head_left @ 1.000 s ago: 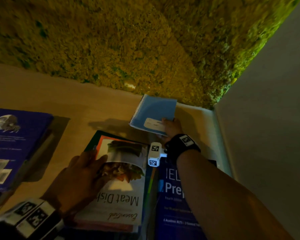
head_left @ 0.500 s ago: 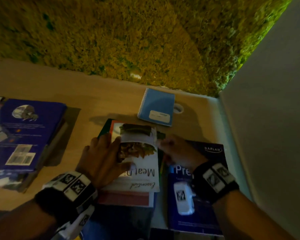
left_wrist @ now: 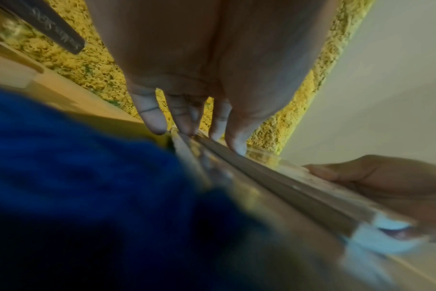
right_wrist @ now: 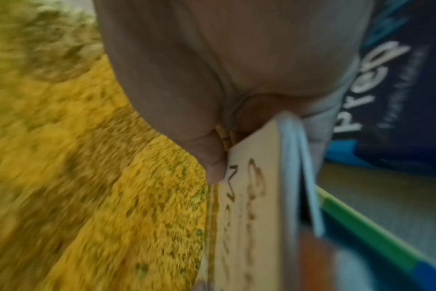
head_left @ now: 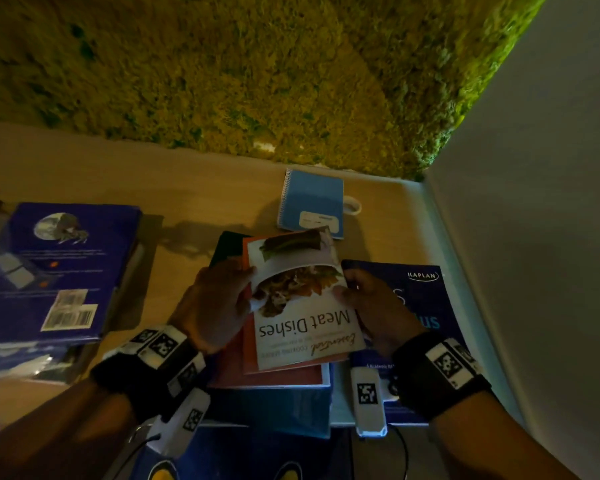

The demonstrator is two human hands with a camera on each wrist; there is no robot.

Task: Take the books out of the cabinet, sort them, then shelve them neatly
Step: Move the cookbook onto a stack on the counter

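Observation:
A thin "Meat Dishes" cookbook (head_left: pixel 302 306) is held tilted above a stack of books (head_left: pixel 274 379) on the wooden shelf (head_left: pixel 153 181). My left hand (head_left: pixel 219 303) grips its left edge, and the left wrist view shows the fingers (left_wrist: pixel 149 114) curled over that edge. My right hand (head_left: pixel 368 299) pinches its right edge, with the thumb (right_wrist: pixel 212 157) on the cover (right_wrist: pixel 244 196). A blue spiral notebook (head_left: pixel 312 202) lies flat behind the cookbook. A dark blue Kaplan book (head_left: pixel 426 299) lies under my right hand.
A large dark blue book (head_left: pixel 56 268) lies on a stack at the left of the shelf. A white tape roll (head_left: pixel 352 206) sits right of the notebook. A mossy yellow-green panel (head_left: pixel 257 74) backs the shelf, and a white side wall (head_left: pixel 534 202) closes it on the right.
My right hand let go of the spiral notebook at the back and came to the cookbook's right edge. Both hands have since lifted the cookbook off the stack.

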